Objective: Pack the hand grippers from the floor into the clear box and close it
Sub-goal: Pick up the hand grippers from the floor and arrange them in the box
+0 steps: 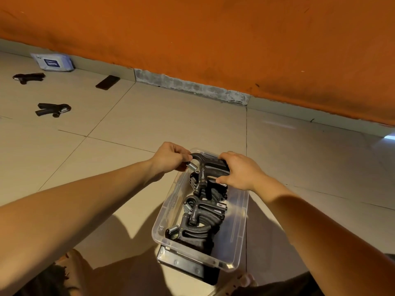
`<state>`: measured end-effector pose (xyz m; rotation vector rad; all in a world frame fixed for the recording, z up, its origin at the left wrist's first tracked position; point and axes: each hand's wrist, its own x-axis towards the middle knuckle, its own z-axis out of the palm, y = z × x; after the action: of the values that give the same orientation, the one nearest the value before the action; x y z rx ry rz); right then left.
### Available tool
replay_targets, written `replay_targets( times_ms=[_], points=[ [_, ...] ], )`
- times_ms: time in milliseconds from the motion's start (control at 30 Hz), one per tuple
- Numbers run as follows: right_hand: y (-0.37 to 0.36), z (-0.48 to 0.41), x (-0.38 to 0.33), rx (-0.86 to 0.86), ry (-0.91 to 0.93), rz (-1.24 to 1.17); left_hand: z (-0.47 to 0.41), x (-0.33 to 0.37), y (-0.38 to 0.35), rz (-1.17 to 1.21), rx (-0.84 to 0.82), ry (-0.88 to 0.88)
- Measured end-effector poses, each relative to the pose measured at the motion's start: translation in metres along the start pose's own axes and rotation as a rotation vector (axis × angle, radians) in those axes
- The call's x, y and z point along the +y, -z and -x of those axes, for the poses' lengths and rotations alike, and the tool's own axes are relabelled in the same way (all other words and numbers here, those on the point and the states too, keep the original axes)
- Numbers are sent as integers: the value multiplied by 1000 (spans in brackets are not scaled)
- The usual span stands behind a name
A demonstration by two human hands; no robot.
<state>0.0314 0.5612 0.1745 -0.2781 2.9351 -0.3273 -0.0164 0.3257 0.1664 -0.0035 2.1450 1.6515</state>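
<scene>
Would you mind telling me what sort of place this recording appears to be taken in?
Likely a room indoors, perhaps at home: a beige tiled floor, an orange painted wall, and a pack of wipes lying by the skirting.

two hand grippers on floor, far gripper (28, 77), near gripper (53, 110), one held gripper (208, 166), about three packed grippers (202, 212), count unclear, one clear box (239, 231), one wipes pack (53, 62), one dark slab (107, 82), two hands, left hand (168, 159), right hand (239, 170)
</scene>
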Motion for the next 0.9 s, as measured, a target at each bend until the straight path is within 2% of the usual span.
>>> replay_targets(
  times_ms=[33,100,167,267,467,733,900],
  points=[
    [-5,-3,1,-10,-27,2,-3,-5,-1,-103,1,-45],
    [-17,-8,5,-38,-98,5,-9,-16,3,-503,-11,-167],
    [-30,-13,10,-72,-167,41,-10,-30,11,-874,-100,-217],
    [-51,-20,15,-132,-256,62,-12,-48,20,-1118,-308,-232],
    [-78,-40,17,-231,-320,57,-17,-56,40,-1129,-490,-236],
    [-98,-59,11,-273,-299,209,-30,-60,43,-1282,-526,-353],
    [-104,-61,11,-322,-315,200,-34,-55,43,-1301,-542,-375]
  ],
)
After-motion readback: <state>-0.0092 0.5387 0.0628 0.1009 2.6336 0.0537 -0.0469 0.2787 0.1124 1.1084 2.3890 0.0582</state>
